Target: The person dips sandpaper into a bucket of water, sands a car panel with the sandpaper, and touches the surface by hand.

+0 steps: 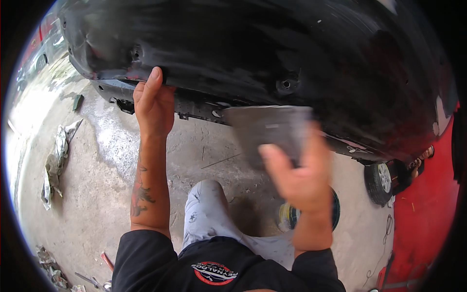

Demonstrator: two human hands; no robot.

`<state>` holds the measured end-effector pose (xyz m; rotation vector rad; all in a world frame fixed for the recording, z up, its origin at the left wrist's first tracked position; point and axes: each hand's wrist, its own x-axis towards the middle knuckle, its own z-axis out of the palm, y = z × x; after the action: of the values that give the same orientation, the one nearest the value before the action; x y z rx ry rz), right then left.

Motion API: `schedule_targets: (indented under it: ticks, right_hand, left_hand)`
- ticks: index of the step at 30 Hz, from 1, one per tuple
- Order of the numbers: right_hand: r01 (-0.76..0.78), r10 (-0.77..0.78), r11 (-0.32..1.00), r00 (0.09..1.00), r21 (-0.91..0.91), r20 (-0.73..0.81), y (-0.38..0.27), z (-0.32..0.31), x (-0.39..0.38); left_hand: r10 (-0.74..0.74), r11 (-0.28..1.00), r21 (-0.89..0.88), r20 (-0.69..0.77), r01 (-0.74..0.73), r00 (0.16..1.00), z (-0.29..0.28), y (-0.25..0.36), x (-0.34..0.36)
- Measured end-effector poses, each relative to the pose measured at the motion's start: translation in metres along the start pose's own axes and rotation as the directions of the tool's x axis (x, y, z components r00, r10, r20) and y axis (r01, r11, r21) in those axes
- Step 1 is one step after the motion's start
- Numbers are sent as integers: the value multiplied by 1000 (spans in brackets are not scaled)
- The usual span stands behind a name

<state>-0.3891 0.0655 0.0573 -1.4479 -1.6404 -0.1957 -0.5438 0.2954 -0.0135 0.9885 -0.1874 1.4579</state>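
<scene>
A large black car bumper (214,44) with a scuffed, patchy matte surface and small round holes spans the upper view. My left hand (154,104) grips its lower edge, thumb on the outer face and fingers tucked behind, partly hidden. In my right hand (304,170) is a dark grey sheet of sandpaper (265,131), pinched with the thumb over its near face; the fingers behind it are hidden. Motion blurs that hand and the sheet. The sheet's upper edge overlaps the bumper's lower edge in view; I cannot tell whether they touch.
Beneath my right forearm stands a bucket (335,209). A car wheel (379,182) lies at the right by a red surface (428,209), near a cable (387,228). Crumpled sheeting (56,165) and a small dark green block (78,102) are on the concrete floor at left.
</scene>
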Motion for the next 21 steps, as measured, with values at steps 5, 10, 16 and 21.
schedule_targets:
  ticks: [5,10,16,21]
  right_hand:
    - [66,-61,992,997,-106,45,-5,-55,35]
    - [103,-82,987,984,-127,159,-14,-29,54]
    - [152,-127,981,973,-124,193,-13,-18,56]
    - [74,-64,992,993,-103,97,3,-35,29]
  left_hand:
    - [-15,999,-40,-66,12,998,2,-3,2]
    - [-6,1000,-22,-29,6,1000,-1,-3,2]
    - [3,1000,-12,-27,-4,1000,6,-2,3]
    - [65,998,-9,-80,-66,995,10,2,3]
